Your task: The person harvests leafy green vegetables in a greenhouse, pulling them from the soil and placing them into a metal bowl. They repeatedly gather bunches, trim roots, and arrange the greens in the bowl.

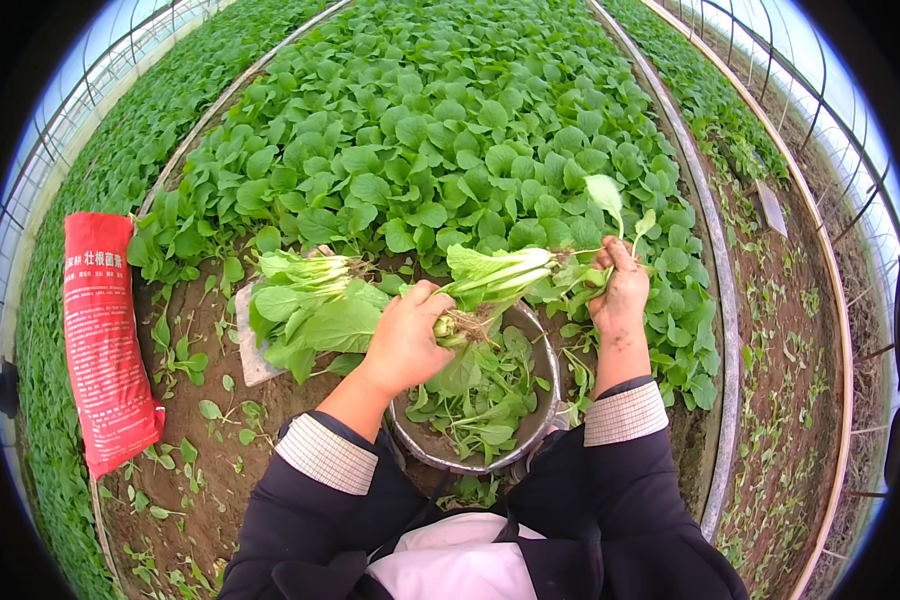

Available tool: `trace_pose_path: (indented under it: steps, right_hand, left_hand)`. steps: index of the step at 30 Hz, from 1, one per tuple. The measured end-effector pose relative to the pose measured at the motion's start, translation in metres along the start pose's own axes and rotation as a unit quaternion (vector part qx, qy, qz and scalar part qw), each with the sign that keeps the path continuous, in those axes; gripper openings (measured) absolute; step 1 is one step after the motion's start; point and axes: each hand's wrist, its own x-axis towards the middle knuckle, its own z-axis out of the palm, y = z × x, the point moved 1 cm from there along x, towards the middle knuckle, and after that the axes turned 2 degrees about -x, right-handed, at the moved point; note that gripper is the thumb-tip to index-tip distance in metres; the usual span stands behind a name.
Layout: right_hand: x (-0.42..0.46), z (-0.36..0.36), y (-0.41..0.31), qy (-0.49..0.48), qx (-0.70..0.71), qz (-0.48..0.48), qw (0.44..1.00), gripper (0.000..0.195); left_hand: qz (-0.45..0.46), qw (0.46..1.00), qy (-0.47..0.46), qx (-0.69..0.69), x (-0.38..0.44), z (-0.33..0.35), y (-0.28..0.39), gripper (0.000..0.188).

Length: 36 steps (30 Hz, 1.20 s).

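My left hand [412, 341] is closed around a bunch of leafy green vegetables, its pale roots [471, 327] pointing right, over a round bucket [551, 375]. My right hand [619, 289], marked with soil, grips a few loose green leaves [604, 196] at their stems, to the right of the bucket. Between the hands, another bunch of leafy greens [499, 274] with pale stems lies roots to the right; what supports it is hidden. Loose leaves [487, 420] lie in the bucket. Left of my left hand, bunched greens [311, 300] rest on a pale flat board [253, 352].
Dense rows of leafy plants [450, 135] stand ahead. A red printed sack [109, 337] lies at the left. Pale edging strips [720, 315] border the bed. Scattered leaves lie on brown soil [217, 450]. Greenhouse frames [814, 90] rise at both sides.
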Motion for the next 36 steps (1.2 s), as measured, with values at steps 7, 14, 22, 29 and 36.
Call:
trace_pose_path:
  steps: [7,14,22,29,36]
  right_hand:
    - [-0.004,-0.021,0.005,-0.108,-0.255,0.077,0.958,0.026]
    - [-0.026,-0.012,0.050,-0.325,-0.545,0.198,0.747,0.073]
    - [-0.066,0.040,0.038,-0.334,-0.098,0.114,0.930,0.058]
    - [-0.060,0.038,0.033,-0.264,-0.235,-0.137,0.925,0.034]
    - [-0.063,0.045,0.034,-0.188,-0.150,-0.078,0.967,0.012]
  left_hand:
    - [-0.018,0.998,0.060,0.009,-0.008,-0.024,-0.015,0.041]
    - [-0.014,0.997,0.058,-0.043,-0.011,-0.028,-0.012,0.034]
    - [-0.033,0.975,-0.022,-0.219,-0.006,-0.016,-0.021,0.029]
    - [-0.169,0.907,-0.197,-0.331,0.000,0.005,-0.004,0.048]
    - [-0.249,0.838,-0.098,-0.475,0.008,0.010,-0.012,0.085]
